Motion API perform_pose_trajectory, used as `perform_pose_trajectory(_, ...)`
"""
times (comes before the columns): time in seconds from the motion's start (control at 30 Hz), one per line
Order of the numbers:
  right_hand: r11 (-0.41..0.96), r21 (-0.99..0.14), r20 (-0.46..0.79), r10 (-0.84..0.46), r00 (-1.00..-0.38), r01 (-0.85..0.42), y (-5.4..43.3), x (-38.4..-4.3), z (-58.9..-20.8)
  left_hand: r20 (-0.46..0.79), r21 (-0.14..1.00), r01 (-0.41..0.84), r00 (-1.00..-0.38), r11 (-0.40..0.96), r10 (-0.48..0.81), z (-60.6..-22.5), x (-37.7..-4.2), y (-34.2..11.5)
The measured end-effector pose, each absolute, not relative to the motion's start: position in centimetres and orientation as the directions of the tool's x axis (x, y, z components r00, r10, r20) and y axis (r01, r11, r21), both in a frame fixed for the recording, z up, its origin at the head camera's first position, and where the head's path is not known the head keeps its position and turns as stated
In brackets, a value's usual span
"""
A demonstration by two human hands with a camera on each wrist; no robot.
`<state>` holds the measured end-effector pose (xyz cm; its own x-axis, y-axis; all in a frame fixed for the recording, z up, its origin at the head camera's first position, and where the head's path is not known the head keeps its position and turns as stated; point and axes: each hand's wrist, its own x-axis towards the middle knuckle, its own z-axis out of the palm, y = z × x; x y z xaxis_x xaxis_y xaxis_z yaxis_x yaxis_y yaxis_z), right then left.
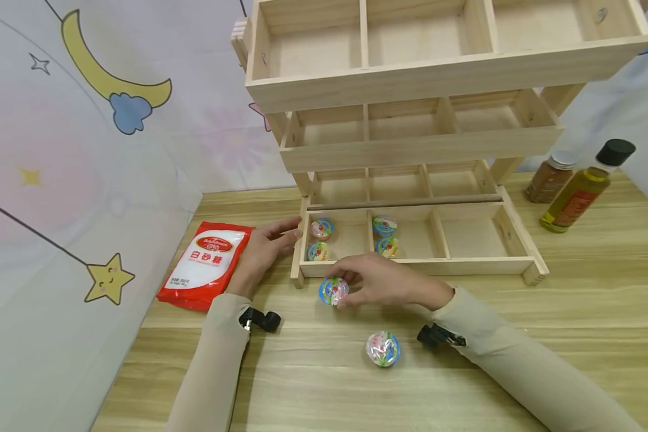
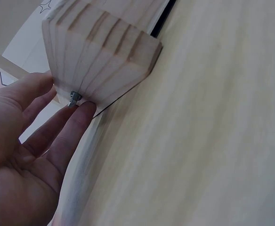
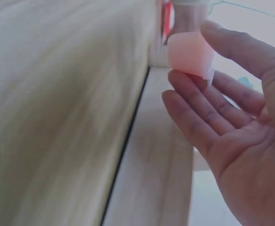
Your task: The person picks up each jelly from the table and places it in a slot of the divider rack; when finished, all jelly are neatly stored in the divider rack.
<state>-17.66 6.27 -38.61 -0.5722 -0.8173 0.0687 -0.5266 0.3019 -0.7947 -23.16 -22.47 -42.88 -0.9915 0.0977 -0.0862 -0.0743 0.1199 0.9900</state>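
My right hand [image 1: 380, 279] pinches a small jelly cup [image 1: 333, 291] between thumb and fingers, just in front of the rack's lowest tray [image 1: 486, 267]. The right wrist view shows the cup's pale pink body [image 3: 189, 54] and the thumb [image 3: 243, 47] against it. My left hand [image 1: 264, 246] rests at the left side of the wooden rack, its fingertips touching the end of a wooden piece [image 2: 95, 52] near a metal bolt [image 2: 74, 98]. Another jelly cup [image 1: 383, 349] lies on the table nearer to me. Two cups sit in the tray's left compartment and two in its middle one.
Three more divided trays rise above the lowest one, the top tray [image 1: 437, 72] reaching out toward me. A red and white sugar bag [image 1: 205, 264] lies beside my left wrist. To the right of the rack stand a brown jar [image 1: 551, 177] and an oil bottle [image 1: 578, 195].
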Motion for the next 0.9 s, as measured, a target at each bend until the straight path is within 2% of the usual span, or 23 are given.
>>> perform_pose_trajectory(0.4,0.326,-0.803,0.128,-0.722,-0.68,-0.498,9.6,-18.5,-36.8,-0.09,0.99,-0.078,-0.991,0.117,0.101,-42.9,-23.2,-22.5)
perform_pose_trajectory(0.9,0.467,-0.749,0.148,-0.575,-0.805,-0.471,15.6,-19.6,-35.8,-0.094,0.99,-0.082,-0.991,0.116,0.099,-42.8,-23.1,-22.4)
